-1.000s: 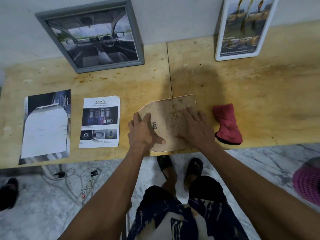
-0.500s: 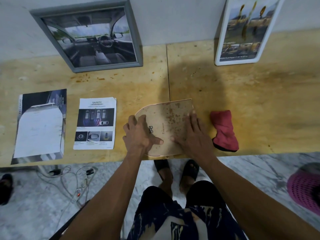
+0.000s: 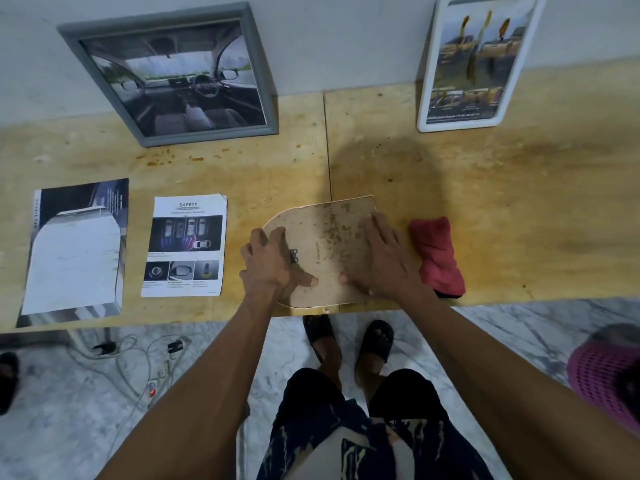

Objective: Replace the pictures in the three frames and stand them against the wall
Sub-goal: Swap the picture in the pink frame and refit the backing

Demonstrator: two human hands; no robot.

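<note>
- Where the wooden bench [image 3: 485, 202] meets its near edge at centre frame, a third frame [image 3: 322, 251] lies face down, its stained brown backing board up, one end rounded toward the left of the picture.
- Left hand [image 3: 273, 268] rests on the rounded end; fingers lie over the board, slightly bent, thumb stretched right along the surface. Grip state: flat press, nothing pinched that I can make out.
- A small metal clip [image 3: 294, 255] shows on the backing just beside the left fingers.
- Right hand [image 3: 381, 258] lies flat on the board's right part, fingers straight and spread, thumb pointing left toward the other thumb; the two thumbs are near but apart.
- Grey frame [image 3: 166, 74], upper left, leans against the wall with a car-interior picture in it.
- White frame [image 3: 478, 60], upper right, also leans on the wall, holding a yellowish picture.
- Red cloth [image 3: 437, 254] sits just right of the right hand.
- Safety leaflet [image 3: 185, 245] lies left of the face-down frame; further left, a dark printed sheet [image 3: 76, 251].
- Lower frame: marble floor, cables [image 3: 138, 362], feet in dark sandals [image 3: 375, 341], a pink basket [image 3: 606, 375] at right edge.
</note>
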